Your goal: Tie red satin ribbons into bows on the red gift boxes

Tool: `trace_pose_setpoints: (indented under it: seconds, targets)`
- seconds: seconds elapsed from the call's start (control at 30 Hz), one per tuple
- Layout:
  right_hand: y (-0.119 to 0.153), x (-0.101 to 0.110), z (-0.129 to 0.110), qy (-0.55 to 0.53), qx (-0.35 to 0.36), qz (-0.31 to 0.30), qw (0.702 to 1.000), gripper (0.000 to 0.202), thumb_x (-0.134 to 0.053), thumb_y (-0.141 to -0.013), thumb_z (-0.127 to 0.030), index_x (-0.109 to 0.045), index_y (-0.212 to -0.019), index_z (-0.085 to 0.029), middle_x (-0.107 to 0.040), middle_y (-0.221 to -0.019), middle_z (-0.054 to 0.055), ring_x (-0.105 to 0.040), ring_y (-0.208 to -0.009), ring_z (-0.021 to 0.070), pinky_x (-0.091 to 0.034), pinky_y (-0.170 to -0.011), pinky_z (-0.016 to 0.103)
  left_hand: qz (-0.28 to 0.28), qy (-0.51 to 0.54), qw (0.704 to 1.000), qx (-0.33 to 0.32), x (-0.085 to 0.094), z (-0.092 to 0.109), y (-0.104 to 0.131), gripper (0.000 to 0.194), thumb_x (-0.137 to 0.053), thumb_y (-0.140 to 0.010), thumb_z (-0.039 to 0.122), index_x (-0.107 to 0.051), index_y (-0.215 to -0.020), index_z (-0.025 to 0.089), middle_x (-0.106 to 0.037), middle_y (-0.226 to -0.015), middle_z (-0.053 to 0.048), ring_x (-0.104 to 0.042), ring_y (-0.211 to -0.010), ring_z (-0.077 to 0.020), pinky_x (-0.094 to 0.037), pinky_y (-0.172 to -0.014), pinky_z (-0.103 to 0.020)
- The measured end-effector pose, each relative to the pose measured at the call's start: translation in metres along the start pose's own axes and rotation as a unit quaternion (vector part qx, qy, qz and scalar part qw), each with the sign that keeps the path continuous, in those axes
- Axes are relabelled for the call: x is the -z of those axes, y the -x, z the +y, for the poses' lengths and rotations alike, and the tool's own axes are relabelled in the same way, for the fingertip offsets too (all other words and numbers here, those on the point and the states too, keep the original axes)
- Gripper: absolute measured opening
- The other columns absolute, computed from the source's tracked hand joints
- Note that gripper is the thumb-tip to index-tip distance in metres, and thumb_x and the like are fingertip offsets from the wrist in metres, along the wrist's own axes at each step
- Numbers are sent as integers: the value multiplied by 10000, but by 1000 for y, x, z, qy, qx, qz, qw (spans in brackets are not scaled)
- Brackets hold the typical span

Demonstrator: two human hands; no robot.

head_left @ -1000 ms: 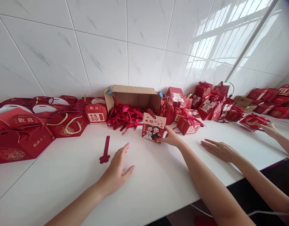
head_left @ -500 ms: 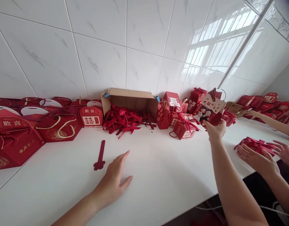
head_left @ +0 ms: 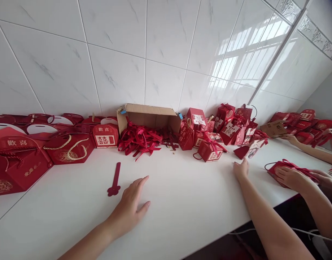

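My left hand (head_left: 132,202) rests over the white table (head_left: 179,202), fingers stretched and thumb apart, holding nothing. Just left of it lies a dark red strip with a flower-shaped end (head_left: 114,180). On the right, my right hand (head_left: 241,169) is closed at the near lower edge of a red gift box (head_left: 254,148) with a pale printed panel. That box is tilted, close to the tabletop, and part of my fingers is hidden. A small red box with a ribbon bow (head_left: 211,150) stands left of it.
An open cardboard box (head_left: 149,108) spills red ribbons (head_left: 141,139) by the tiled wall. Red gift boxes (head_left: 70,148) line the left; others (head_left: 229,131) cluster at centre right. At the right, another person's hands (head_left: 293,178) hold a ribboned red box (head_left: 276,173); another arm (head_left: 304,146) reaches behind.
My right hand has come down and nearer with the gift box, which now tilts just above or on the table. My left hand has stayed put. The neighbour's hands have closed around their box.
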State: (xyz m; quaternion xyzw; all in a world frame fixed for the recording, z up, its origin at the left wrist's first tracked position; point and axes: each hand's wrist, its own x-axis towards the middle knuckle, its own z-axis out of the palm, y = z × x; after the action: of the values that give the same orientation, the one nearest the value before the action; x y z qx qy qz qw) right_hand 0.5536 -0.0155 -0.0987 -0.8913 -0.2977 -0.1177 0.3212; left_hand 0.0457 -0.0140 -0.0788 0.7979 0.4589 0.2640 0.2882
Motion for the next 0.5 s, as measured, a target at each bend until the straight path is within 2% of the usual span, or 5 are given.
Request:
trace_pose_setpoints:
  seconds: [0.2,0.27,0.37,0.43,0.5]
  targets:
    - [18,-13,-5,57,75,-116,989,317,-537,-909,-323,-544,-1181,-161,-524,-1249,97,-541,-1090,222,-462,-920,448,-43,-63,995,-62,2,-11,-5,484,-452,-866,339,-360,-1340,325,-399,-1382,-64,-371,-1280,-308,-417,-999,-504]
    - [26,-12,-7,75,96,-150,981,311,-500,-924,-309,-549,-1190,-155,-515,-1281,109,-497,-1172,234,-399,-996,461,-56,-86,992,-73,2,-9,-5,452,-457,-863,324,-412,-1311,286,-405,-1375,-84,-373,-1278,-311,-413,-1004,-504]
    - [38,-7,-6,99,110,-184,972,381,-376,-932,-271,-537,-1249,-136,-483,-1338,149,-380,-1306,235,-283,-1098,399,-46,-110,989,-87,3,-3,-3,435,-474,-850,299,-457,-1281,240,-420,-1365,-115,-382,-1270,-316,-411,-1003,-509]
    - [47,-4,-5,115,111,-198,967,476,-326,-907,-336,-503,-1302,-138,-450,-1376,155,-339,-1337,260,-269,-1105,410,-34,-137,985,-94,3,1,-3,424,-483,-844,304,-487,-1260,218,-417,-1374,-136,-374,-1277,-326,-389,-1012,-526]
    - [56,0,-3,129,109,-205,964,590,-287,-877,-449,-455,-1350,-138,-395,-1422,159,-313,-1345,313,-266,-1089,486,-34,-176,980,-91,4,4,-2,437,-486,-846,340,-506,-1258,195,-354,-1437,-160,-317,-1322,-349,-327,-1045,-552]
